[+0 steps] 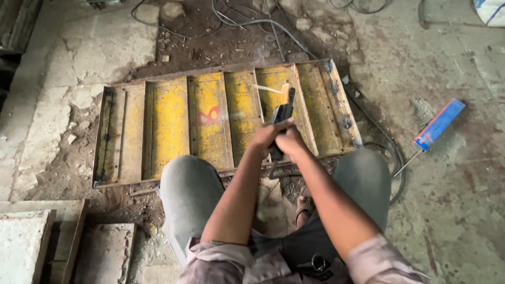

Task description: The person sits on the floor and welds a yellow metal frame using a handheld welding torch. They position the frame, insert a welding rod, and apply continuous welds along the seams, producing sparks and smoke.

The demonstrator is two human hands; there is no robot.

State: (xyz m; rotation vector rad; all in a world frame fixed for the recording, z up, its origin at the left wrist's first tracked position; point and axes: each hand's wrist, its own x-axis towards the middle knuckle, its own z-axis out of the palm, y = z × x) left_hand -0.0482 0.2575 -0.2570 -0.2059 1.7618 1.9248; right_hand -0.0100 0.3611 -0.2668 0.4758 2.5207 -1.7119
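So here's the view from the head cam: both hands are wrapped together around the black handle of a welding electrode holder [282, 113], held out over a yellow steel panel [168, 121] lying flat on the floor [463, 210]. My left hand [265, 138] and right hand [291, 142] are touching each other, fingers closed tight on the handle, so both are gripping the same tool. A thin pale welding rod [268, 89] sticks out of the holder's tip to the left, slightly tilted, and ends over one of the panel's bays near a rib.

Container-wise, the panel is basically a shallow tray: a rusty rim all round with upright ribs splitting it into several long bays. The bays hold nothing but chipped yellow paint, rust and a red painted mark [209, 115] in one of the middle ones. The right end looks scorched and dark.

A black cable [392, 158] curls along the floor just beside the panel's right edge. Further right, well apart, lies a blue and red box [439, 124] with a thin rod poking out of its lower end. My knees in grey trousers [189, 194] frame the bottom.
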